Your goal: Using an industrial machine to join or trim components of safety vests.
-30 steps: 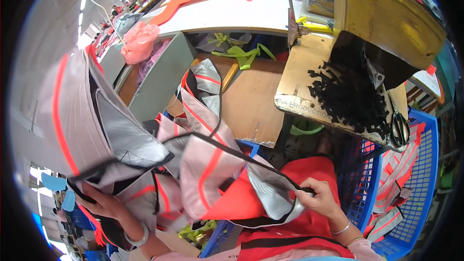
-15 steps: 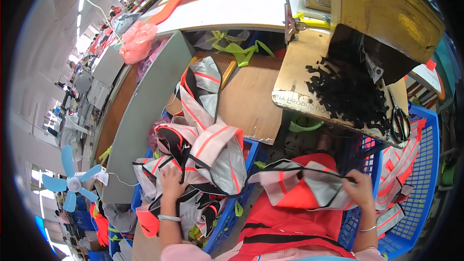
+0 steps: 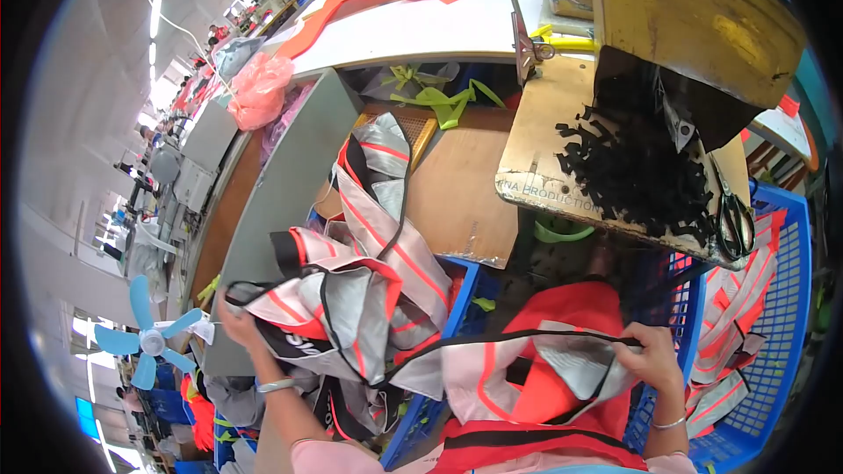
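both hands' grip on vest; more vests in blue crate

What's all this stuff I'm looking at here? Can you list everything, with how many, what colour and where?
Reflective vest: one, orange with grey bands and black edging, stretched between both hands.
Vest pile: several, grey, orange and black, heaped left of centre.
Blue crates: at least two, lower right and lower centre, holding more vests.
Black scraps: a heap, on the worn board at upper right.
Scissors: one pair, black, at the board's right edge.
White table: one, top centre, with orange cloth on it.
Pink bag: one, upper left.
Fan: one, blue blades, far left.
Left hand: grips the vest's black edging, bangle on wrist.
Right hand: pinches the black edging, bangle on wrist.
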Motion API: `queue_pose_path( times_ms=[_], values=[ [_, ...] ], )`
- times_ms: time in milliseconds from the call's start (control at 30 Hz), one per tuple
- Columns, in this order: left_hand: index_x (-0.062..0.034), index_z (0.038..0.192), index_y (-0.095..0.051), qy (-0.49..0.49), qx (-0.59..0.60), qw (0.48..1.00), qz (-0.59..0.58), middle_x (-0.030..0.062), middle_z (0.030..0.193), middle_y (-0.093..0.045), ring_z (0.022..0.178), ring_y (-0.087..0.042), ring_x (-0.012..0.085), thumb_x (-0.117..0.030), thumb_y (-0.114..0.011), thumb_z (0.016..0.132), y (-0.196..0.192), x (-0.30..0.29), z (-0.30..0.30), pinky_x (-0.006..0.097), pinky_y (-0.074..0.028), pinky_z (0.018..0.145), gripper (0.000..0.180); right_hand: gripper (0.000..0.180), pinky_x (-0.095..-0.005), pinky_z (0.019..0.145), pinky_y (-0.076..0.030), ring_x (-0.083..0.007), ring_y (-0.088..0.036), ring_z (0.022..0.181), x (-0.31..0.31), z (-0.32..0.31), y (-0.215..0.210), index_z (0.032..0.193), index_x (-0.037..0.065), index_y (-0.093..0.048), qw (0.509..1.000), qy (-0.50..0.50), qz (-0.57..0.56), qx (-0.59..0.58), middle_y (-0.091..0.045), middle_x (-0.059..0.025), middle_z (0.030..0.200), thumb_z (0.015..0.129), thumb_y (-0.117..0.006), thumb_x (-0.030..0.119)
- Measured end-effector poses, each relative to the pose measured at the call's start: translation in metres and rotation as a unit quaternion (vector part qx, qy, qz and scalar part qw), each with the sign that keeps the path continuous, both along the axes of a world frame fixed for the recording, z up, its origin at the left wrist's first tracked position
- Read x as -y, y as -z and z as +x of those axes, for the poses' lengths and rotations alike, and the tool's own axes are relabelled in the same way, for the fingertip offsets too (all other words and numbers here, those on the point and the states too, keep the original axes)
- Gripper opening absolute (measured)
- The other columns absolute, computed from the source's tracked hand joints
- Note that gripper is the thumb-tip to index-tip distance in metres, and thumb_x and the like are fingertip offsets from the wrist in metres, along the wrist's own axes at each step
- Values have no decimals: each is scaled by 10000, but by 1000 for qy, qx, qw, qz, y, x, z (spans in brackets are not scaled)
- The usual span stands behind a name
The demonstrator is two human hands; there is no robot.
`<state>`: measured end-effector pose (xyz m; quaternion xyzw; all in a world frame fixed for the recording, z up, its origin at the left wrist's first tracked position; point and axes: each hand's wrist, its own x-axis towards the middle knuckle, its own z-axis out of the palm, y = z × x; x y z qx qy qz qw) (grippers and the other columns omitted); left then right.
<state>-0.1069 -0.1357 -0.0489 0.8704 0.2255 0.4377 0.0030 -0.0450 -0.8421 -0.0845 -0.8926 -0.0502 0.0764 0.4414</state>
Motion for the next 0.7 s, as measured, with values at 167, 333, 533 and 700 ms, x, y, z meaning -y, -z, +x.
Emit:
queue_pose_path(
  times_ms=[167, 333, 533, 700],
  values=[
    [-47, 1255, -559, 79, -3, 942, 326, 124, 1169, -614, 1058, -570, 331, 91, -556, 584, -222, 81, 31, 389, -427, 937, 685, 146, -283, 480, -444, -193, -599, 498, -40, 15, 3, 743, 42, -646, 988, -75, 134, 0, -600, -89, 597, 722, -717, 168],
    [-103, 1158, -634, 102, -62, 916, 383, 106, 945, -635, 902, -599, 290, -5, -630, 640, -302, 149, 50, 382, -460, 792, 527, 111, -252, 464, -391, -127, -548, 468, -32, 5, -26, 701, 25, -615, 979, -70, 188, 26, -562, -51, 557, 695, -699, 97],
    [-115, 982, -673, 242, -385, 863, 218, 132, 899, -651, 913, -617, 312, -29, -620, 682, -148, 183, 136, 430, -469, 828, 317, 168, -277, 442, -331, -151, -476, 423, 32, -10, -50, 627, 35, -568, 989, -38, 106, 94, -502, -51, 505, 648, -705, 129],
    [-54, 1157, -586, 573, -404, 713, -10, 168, 1080, -605, 1033, -560, 356, -171, -638, 790, 5, 320, 165, 446, -455, 884, 388, 155, -281, 436, -361, -155, -518, 430, 13, -4, -43, 676, 10, -628, 995, -80, 11, 57, -516, -78, 503, 660, -704, 144]
  ],
)
